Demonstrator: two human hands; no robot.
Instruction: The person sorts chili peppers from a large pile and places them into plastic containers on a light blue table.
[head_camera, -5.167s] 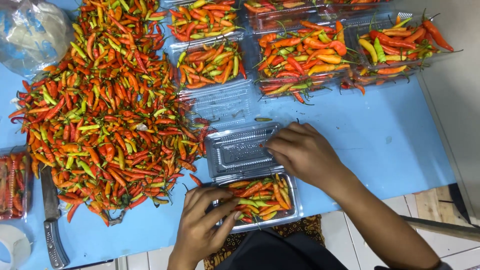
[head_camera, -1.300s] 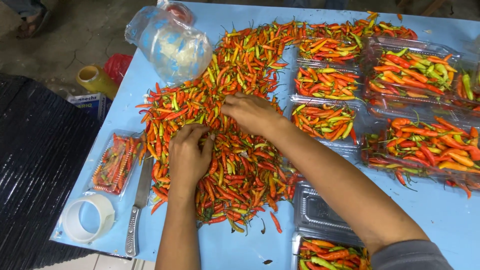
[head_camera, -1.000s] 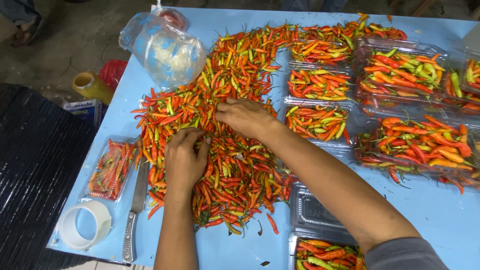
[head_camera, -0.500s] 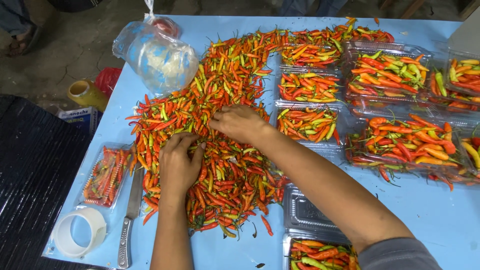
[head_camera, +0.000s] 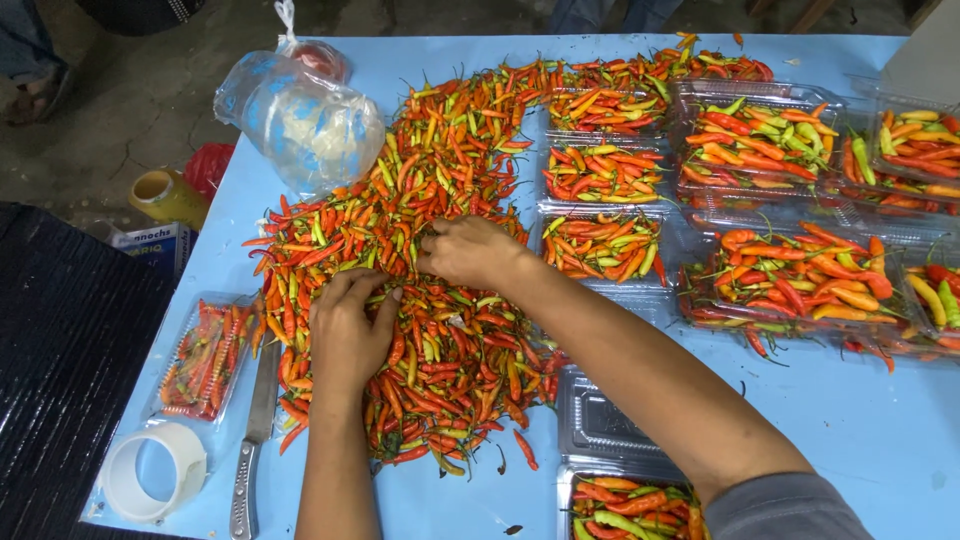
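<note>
Resting on the chilli pile (head_camera: 430, 250), both hands: left hand (head_camera: 347, 330) cupped, right hand (head_camera: 470, 250) pinching chillies.

- Light blue tabletop (head_camera: 880, 420), smooth and evenly lit, filling most of the view.
- Grey concrete floor (head_camera: 110, 110) beyond the far left edge, cracked and stained.
- Black ribbed mat (head_camera: 60, 380) on the left, beside the tabletop.
- Yellow tape roll (head_camera: 165, 197) and red bag (head_camera: 208, 165) down on the floor.
</note>
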